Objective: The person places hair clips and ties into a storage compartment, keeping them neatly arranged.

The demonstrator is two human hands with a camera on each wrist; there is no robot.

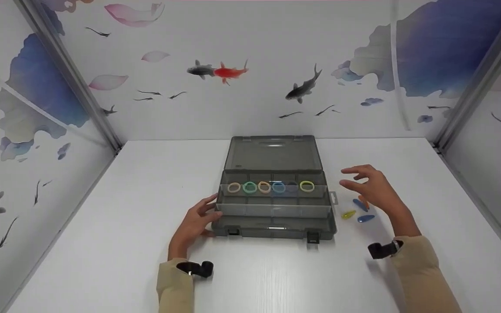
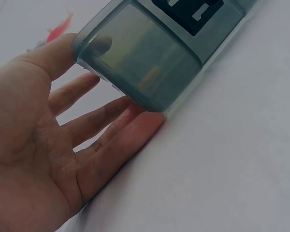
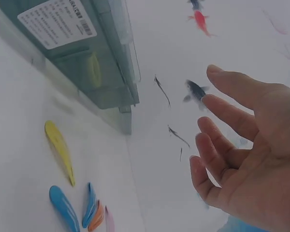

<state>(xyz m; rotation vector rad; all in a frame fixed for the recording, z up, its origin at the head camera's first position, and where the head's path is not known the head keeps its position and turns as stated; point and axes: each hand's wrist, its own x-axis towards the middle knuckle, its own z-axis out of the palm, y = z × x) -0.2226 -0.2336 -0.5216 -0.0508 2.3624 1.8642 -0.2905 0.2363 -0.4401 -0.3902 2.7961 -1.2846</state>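
A grey see-through storage box [image 1: 275,221] stands on the table with its lid [image 1: 273,154] raised at the back. Coloured rings [image 1: 278,187], which look like hair ties, sit in a row in its rear section. At the box's left side is my left hand [image 1: 195,221], thumb on the rim; in the left wrist view its fairly straight fingers [image 2: 130,133] touch the lower corner. My right hand [image 1: 373,188] hovers to the right with loosely bent fingers and nothing in them. Below it lie small teardrop-shaped hair clips: yellow [image 1: 348,214], blue [image 1: 365,218] and orange [image 1: 364,201].
Two dark latches [image 1: 313,237] hang at the box's front edge. A clear tab [image 1: 334,198] sticks out on its right side. White walls with painted fish [image 1: 301,85] enclose the white table [image 1: 268,278] at the back and sides.
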